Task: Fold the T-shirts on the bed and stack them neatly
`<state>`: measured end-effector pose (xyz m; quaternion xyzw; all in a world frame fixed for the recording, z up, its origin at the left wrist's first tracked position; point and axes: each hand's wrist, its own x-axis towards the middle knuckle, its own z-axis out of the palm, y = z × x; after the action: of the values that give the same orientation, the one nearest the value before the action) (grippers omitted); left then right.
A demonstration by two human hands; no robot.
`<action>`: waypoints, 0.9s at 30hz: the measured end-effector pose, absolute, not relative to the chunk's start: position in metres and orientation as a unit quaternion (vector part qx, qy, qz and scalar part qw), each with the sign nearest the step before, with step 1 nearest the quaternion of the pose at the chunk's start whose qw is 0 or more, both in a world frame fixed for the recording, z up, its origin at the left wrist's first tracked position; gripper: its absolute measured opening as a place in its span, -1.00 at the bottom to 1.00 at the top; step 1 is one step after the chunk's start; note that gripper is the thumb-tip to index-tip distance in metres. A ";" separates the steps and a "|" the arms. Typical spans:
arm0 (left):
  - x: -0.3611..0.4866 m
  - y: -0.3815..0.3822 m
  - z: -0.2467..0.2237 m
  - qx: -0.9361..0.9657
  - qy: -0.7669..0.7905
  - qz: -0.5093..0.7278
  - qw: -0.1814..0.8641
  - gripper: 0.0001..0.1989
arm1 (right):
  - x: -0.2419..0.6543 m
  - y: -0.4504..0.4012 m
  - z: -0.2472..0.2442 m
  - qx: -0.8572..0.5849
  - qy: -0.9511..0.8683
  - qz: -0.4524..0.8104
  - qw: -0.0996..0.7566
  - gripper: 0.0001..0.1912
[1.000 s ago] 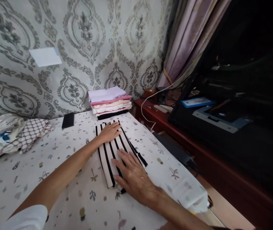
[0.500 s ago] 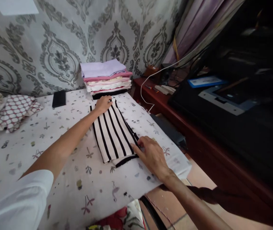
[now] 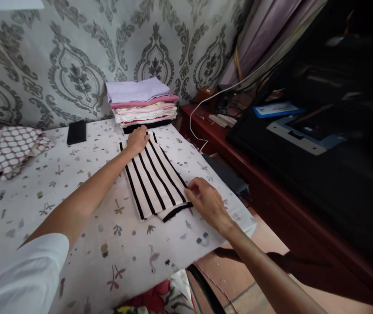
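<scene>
A folded white cloth with black stripes [image 3: 155,179] lies on the patterned white sheet [image 3: 88,244]. My left hand [image 3: 137,140] rests on its far end, fingers curled onto the fabric near the folded stack. At the near right corner, my right hand [image 3: 208,201] pinches the cloth's edge between thumb and fingers. Part of a lower layer with a black border sticks out below the near edge. Just beyond the striped cloth stands a stack of folded clothes [image 3: 142,104], with a lilac piece on top.
A black phone [image 3: 76,132] lies left of the stack. Crumpled dotted cloth [image 3: 18,148] is at the far left. On the right stands a dark red desk [image 3: 271,192] with a large black screen [image 3: 346,131] and a white cable [image 3: 191,117].
My right hand has drawn the near right corner of the striped cloth outward and flatter. My left hand stays on the far end. The whole view has shifted slightly.
</scene>
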<state>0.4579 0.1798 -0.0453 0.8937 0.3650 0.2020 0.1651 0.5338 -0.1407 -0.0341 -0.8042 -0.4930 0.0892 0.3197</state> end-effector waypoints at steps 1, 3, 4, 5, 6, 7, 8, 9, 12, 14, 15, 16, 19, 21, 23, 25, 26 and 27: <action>0.454 0.172 -0.044 0.906 0.342 0.202 0.148 -0.58 | 0.535 -0.139 -0.033 -0.797 -0.500 0.074 0.331 -0.87; 0.442 0.148 -0.043 0.931 0.291 0.185 0.118 -0.51 | 0.537 -0.129 -0.028 -0.762 -0.535 0.047 0.361 -0.77; 0.435 0.132 -0.043 0.942 0.269 0.161 0.120 -0.48 | 0.537 -0.119 -0.025 -0.734 -0.566 0.045 0.372 -0.72; 0.428 0.113 -0.044 0.951 0.246 0.132 0.133 -0.45 | 0.537 -0.105 -0.021 -0.700 -0.605 0.050 0.377 -0.67; 0.420 0.094 -0.045 0.959 0.214 0.108 0.150 -0.43 | 0.536 -0.088 -0.019 -0.662 -0.647 0.064 0.372 -0.63; 0.412 0.074 -0.046 0.966 0.174 0.089 0.168 -0.42 | 0.534 -0.069 -0.018 -0.625 -0.689 0.083 0.358 -0.59; 0.405 0.054 -0.047 0.970 0.136 0.079 0.187 -0.43 | 0.531 -0.046 -0.019 -0.593 -0.726 0.105 0.332 -0.56; 0.398 0.035 -0.047 0.970 0.114 0.069 0.206 -0.41 | 0.528 -0.023 -0.022 -0.569 -0.757 0.128 0.296 -0.54; 0.379 -0.010 -0.046 0.976 0.062 0.040 0.207 -0.25 | 0.519 0.045 -0.039 -0.558 -0.798 0.149 0.170 -0.46; 0.368 -0.030 -0.046 0.981 0.020 0.037 0.187 -0.19 | 0.516 0.081 -0.051 -0.552 -0.818 0.105 0.126 -0.44; 0.364 -0.037 -0.046 0.983 0.004 0.039 0.180 -0.17 | 0.515 0.096 -0.055 -0.551 -0.822 0.079 0.116 -0.45; 0.360 -0.043 -0.046 0.983 -0.004 0.043 0.178 -0.16 | 0.516 0.108 -0.057 -0.556 -0.822 0.058 0.112 -0.47; 0.349 -0.055 -0.046 0.978 -0.012 0.054 0.201 -0.21 | 0.522 0.133 -0.054 -0.595 -0.795 0.032 0.117 -0.54; 0.340 -0.059 -0.046 0.971 -0.020 0.068 0.230 -0.28 | 0.529 0.142 -0.049 -0.618 -0.776 0.035 0.123 -0.56; 0.328 -0.059 -0.046 0.960 0.001 0.106 0.260 -0.39 | 0.540 0.149 -0.045 -0.630 -0.766 0.043 0.124 -0.56; 0.314 -0.055 -0.045 0.932 0.103 0.172 0.301 -0.51 | 0.554 0.155 -0.041 -0.632 -0.764 0.063 0.118 -0.57; 0.306 -0.051 -0.043 0.903 0.179 0.203 0.333 -0.55 | 0.562 0.158 -0.040 -0.630 -0.765 0.078 0.112 -0.58; 0.299 -0.046 -0.041 0.862 0.260 0.224 0.372 -0.58 | 0.569 0.161 -0.038 -0.626 -0.767 0.095 0.105 -0.58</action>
<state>0.2994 -0.0462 -0.0410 0.8624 0.2602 0.2244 0.3717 0.5692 0.1613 -0.0381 -0.6262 -0.7667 0.0953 0.1046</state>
